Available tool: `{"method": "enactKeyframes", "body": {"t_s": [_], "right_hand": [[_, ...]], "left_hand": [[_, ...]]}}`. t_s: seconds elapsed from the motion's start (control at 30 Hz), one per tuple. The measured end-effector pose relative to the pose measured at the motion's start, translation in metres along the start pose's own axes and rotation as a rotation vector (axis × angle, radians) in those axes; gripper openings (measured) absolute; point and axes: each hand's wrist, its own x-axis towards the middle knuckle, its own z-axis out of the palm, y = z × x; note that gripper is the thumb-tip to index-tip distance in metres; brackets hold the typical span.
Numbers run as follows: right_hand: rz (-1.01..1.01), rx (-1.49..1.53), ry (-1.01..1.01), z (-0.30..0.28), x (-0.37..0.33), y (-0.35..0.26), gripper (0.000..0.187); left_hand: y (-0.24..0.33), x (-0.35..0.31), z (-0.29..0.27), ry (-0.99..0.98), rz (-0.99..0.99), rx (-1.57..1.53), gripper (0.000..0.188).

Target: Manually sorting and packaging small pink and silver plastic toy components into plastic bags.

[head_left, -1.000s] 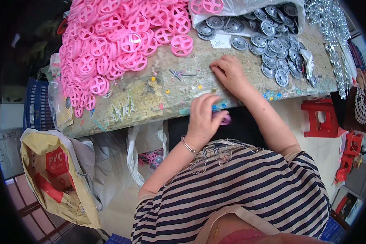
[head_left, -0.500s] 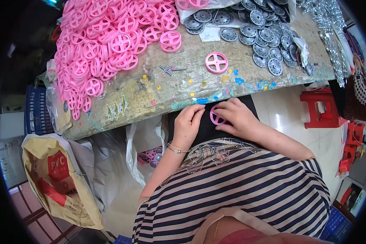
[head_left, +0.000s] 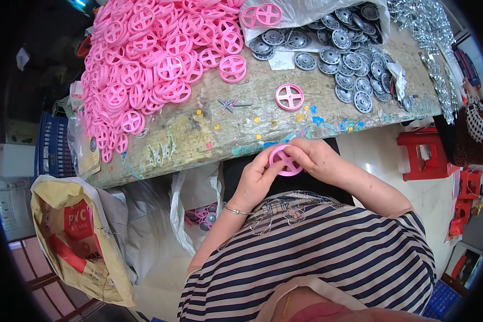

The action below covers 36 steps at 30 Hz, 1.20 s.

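Note:
Both my hands hold a pink four-spoked plastic wheel over my lap, just in front of the table edge. My left hand pinches its left side, and my right hand grips the right side with thumb and fingers. Whether anything small sits in the fingers, I cannot tell. Beyond them on the worn table, a single pink wheel lies flat. Some small dark metal pins are to its left.
A big heap of pink wheels covers the back left. Grey round discs spill from a white sack at the back right, near silvery strands. An open paper sack stands lower left; a red stool is at right.
My left hand has come over to the pink wheel and taken hold of its left side. The wheel has been turned to face upward more, with both hands on it now.

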Motion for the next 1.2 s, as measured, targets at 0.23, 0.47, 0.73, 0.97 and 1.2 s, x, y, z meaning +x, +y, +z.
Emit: {"method": "enactKeyframes", "body": {"t_s": [0.23,0.47,0.73,0.97,1.2], "right_hand": [[-0.435,-0.794,0.668,-0.078,0.107,0.059,0.033],[-0.241,-1.044,0.609,-0.101,0.152,0.097,0.027],[-0.209,-0.031,0.242,-0.025,0.097,-0.008,0.021],[-0.351,-0.023,0.397,0.033,0.074,-0.016,0.026],[0.120,0.382,-0.104,0.028,0.072,-0.005,0.030]], "left_hand": [[0.000,0.014,-0.021,0.280,-0.126,-0.241,0.026],[-0.005,0.013,-0.029,0.286,-0.178,-0.401,0.030],[0.003,0.024,-0.033,0.324,-0.098,-0.413,0.032],[0.008,0.018,-0.034,0.285,-0.019,-0.438,0.038],[0.008,0.008,-0.035,0.238,-0.006,-0.344,0.036]]}}
